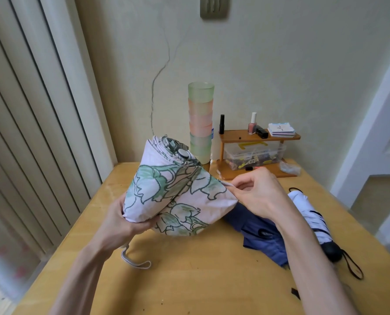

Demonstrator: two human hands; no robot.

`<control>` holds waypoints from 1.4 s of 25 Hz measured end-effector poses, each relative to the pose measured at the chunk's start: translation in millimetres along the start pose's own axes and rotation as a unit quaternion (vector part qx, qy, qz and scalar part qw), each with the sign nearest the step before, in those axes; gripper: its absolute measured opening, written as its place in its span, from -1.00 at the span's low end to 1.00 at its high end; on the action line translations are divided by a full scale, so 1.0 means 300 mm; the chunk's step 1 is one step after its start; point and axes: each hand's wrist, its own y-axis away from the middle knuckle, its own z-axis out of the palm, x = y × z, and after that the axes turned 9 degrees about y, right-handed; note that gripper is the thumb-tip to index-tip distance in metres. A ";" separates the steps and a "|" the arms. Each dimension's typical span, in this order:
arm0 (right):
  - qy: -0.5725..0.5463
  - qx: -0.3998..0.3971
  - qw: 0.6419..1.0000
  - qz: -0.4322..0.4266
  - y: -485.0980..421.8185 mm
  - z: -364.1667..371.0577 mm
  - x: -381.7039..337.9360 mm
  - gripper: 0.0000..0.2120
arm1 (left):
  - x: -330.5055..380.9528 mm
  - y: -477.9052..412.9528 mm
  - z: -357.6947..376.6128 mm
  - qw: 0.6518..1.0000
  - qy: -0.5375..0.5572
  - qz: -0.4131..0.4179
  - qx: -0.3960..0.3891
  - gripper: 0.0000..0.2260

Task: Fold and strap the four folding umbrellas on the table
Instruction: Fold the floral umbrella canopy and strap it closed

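A pale pink umbrella with a green flower print point(173, 192) is held tilted above the wooden table point(189, 280), its tip pointing up and away. My left hand point(123, 223) grips its lower end from the left, and a pink wrist loop point(133, 261) hangs below that hand. My right hand point(257, 192) pinches the canopy's right edge, where a thin strap end shows. A dark blue umbrella point(257, 230) lies loose on the table under my right forearm. Beside it on the right lies a white umbrella with black ribs and a black handle point(314, 219).
A tall stack of coloured plastic cups point(200, 123) stands at the back of the table. Right of it a small wooden shelf point(257, 137) carries nail polish bottles and cards, above a clear plastic box point(253, 155). A wall and a door frame close the left side.
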 end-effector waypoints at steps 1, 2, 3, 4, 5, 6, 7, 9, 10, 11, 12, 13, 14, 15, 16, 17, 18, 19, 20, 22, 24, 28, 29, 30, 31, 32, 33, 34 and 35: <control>0.000 0.016 1.000 -0.001 0.000 0.004 -0.004 -0.90 | 0.000 0.000 0.000 1.000 0.000 0.000 0.005 -0.46; 0.003 0.030 1.000 -0.002 0.001 0.007 -0.008 -0.90 | -0.001 0.000 0.000 1.000 0.001 0.000 0.011 -0.47; 0.005 0.041 0.999 -0.002 0.001 0.012 -0.009 -0.90 | -0.001 -0.001 0.002 1.000 0.002 -0.001 0.016 -0.48; 0.003 0.048 0.999 -0.002 0.001 0.015 -0.010 -0.90 | -0.004 -0.001 0.003 1.000 0.002 -0.001 0.021 -0.48; -0.003 0.052 0.999 -0.005 -0.001 0.018 -0.007 -0.91 | -0.007 -0.002 0.003 1.000 0.002 -0.002 0.026 -0.48; -0.013 0.052 0.999 -0.007 -0.001 0.017 -0.006 -0.91 | -0.010 -0.003 0.003 0.999 0.003 0.000 0.032 -0.47; -0.021 0.052 0.998 -0.006 -0.002 0.016 -0.007 -0.90 | -0.013 -0.004 0.001 0.999 0.003 0.002 0.039 -0.47; -0.029 0.068 0.997 -0.006 -0.005 0.011 -0.006 -0.88 | -0.014 -0.009 -0.003 0.999 0.002 0.006 0.045 -0.46; -0.030 0.081 0.996 -0.010 -0.006 0.012 -0.007 -0.86 | -0.012 -0.009 -0.004 0.999 0.001 0.008 0.050 -0.45; -0.030 0.095 0.995 -0.015 -0.007 0.016 -0.009 -0.84 | -0.008 -0.008 -0.003 0.998 0.000 0.011 0.058 -0.46; -0.032 0.108 0.993 -0.021 -0.005 0.022 -0.012 -0.81 | -0.003 -0.006 -0.002 0.998 0.001 0.013 0.066 -0.50; -0.038 0.122 0.991 -0.026 -0.005 0.029 -0.012 -0.77 | 0.001 -0.006 0.002 0.998 0.005 0.012 0.069 -0.52; -0.055 0.129 0.990 -0.032 -0.004 0.032 -0.013 -0.75 | 0.000 -0.007 0.007 0.998 0.012 0.008 0.066 -0.54; -0.088 0.125 0.987 -0.046 -0.005 0.033 -0.016 -0.76 | -0.001 -0.007 0.012 0.998 0.021 0.001 0.059 -0.54; -0.135 0.108 0.983 -0.065 -0.005 0.033 -0.022 -0.80 | -0.002 -0.006 0.016 0.998 0.028 -0.005 0.053 -0.54; -0.185 0.085 0.975 -0.085 -0.004 0.032 -0.027 -0.83 | -0.003 -0.006 0.021 0.998 0.035 -0.012 0.048 -0.54; -0.217 0.064 0.969 -0.103 -0.004 0.030 -0.030 -0.83 | -0.002 -0.005 0.028 0.998 0.042 -0.017 0.045 -0.54; -0.224 0.046 0.966 -0.119 -0.006 0.030 -0.026 -0.80 | -0.001 -0.006 0.033 0.998 0.047 -0.022 0.044 -0.53; -0.212 0.029 0.969 -0.127 -0.007 0.032 -0.023 -0.77 | 0.000 -0.007 0.035 0.998 0.048 -0.027 0.043 -0.53; -0.152 0.015 0.980 -0.128 -0.013 0.038 -0.002 -0.80 | -0.001 -0.006 0.035 0.998 0.048 -0.033 0.037 -0.52; -0.068 0.022 0.989 -0.126 -0.014 0.035 0.022 -0.84 | -0.003 -0.005 0.030 0.997 0.052 -0.036 0.033 -0.51; -0.048 -0.005 0.993 -0.107 -0.019 0.007 0.048 -0.85 | 0.008 -0.001 0.015 0.997 0.053 -0.047 0.022 -0.49; -0.082 -0.013 0.992 -0.098 -0.021 0.006 0.048 -0.84 | 0.009 -0.003 0.015 0.997 0.055 -0.050 0.019 -0.50; -0.115 -0.016 0.989 -0.092 -0.021 0.012 0.044 -0.85 | 0.008 -0.005 0.017 0.997 0.061 -0.055 0.015 -0.50; -0.144 -0.006 0.986 -0.087 -0.020 0.022 0.031 -0.86 | 0.004 -0.008 0.023 0.996 0.070 -0.061 0.014 -0.50; -0.180 0.008 0.980 -0.081 -0.014 0.034 0.011 -0.89 | -0.002 -0.013 0.031 0.994 0.082 -0.066 0.016 -0.48; -0.236 0.016 0.969 -0.073 -0.010 0.048 -0.007 -0.92 | -0.011 -0.017 0.041 0.993 0.094 -0.070 0.023 -0.47; -0.303 0.005 0.951 -0.058 -0.003 0.055 -0.028 -0.80 | -0.017 -0.021 0.052 0.991 0.107 -0.074 0.034 -0.46; -0.363 -0.033 0.930 -0.040 0.003 0.063 -0.035 -0.58 | -0.021 -0.025 0.062 0.988 0.124 -0.077 0.047 -0.47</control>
